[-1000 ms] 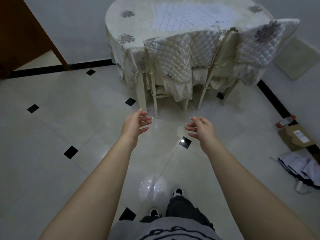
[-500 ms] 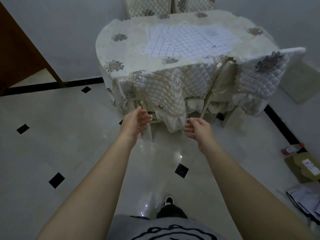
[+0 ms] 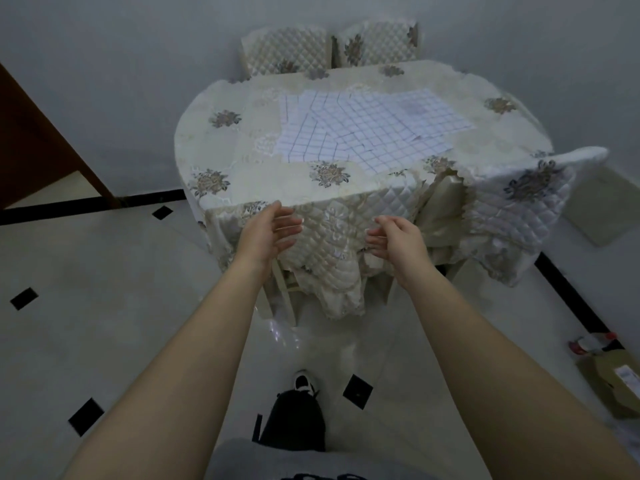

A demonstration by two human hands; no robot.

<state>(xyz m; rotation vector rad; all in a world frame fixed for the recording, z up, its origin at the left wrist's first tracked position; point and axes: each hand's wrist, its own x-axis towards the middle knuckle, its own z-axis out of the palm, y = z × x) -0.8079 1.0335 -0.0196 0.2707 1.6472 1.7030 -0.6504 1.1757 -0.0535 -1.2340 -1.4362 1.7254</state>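
Both hands are much closer to the table (image 3: 242,157) than they were a moment ago, when they were out over the bare floor (image 3: 104,306). Now the left hand (image 3: 266,233) and the right hand (image 3: 398,237) are up in front of the chair (image 3: 284,289). The chair is pushed in at the near side of the table. A shiny padded cover (image 3: 332,244) hangs over its back.

There is one hand at each side of the chair back, with the palms turned toward each other. The fingers of both hands are loose and a little bent, and they hold nothing. I cannot tell if the fingertips touch the cover or are just in front of it.

A pale cloth (image 3: 485,147) with flowers lies over the table. Sheets of squared paper (image 3: 374,126) lie on it, in the middle. A second chair (image 3: 512,209) with the same kind of cover stands just to the right of the first one. Two more chairs (image 3: 287,50) stand at the far side, by the wall.

One shoe (image 3: 304,381) shows low down on the floor, which is pale with small black squares. At the right edge a brown box (image 3: 616,382) and a bottle (image 3: 592,342) lie on the floor. A brown door (image 3: 34,143) is at the left.
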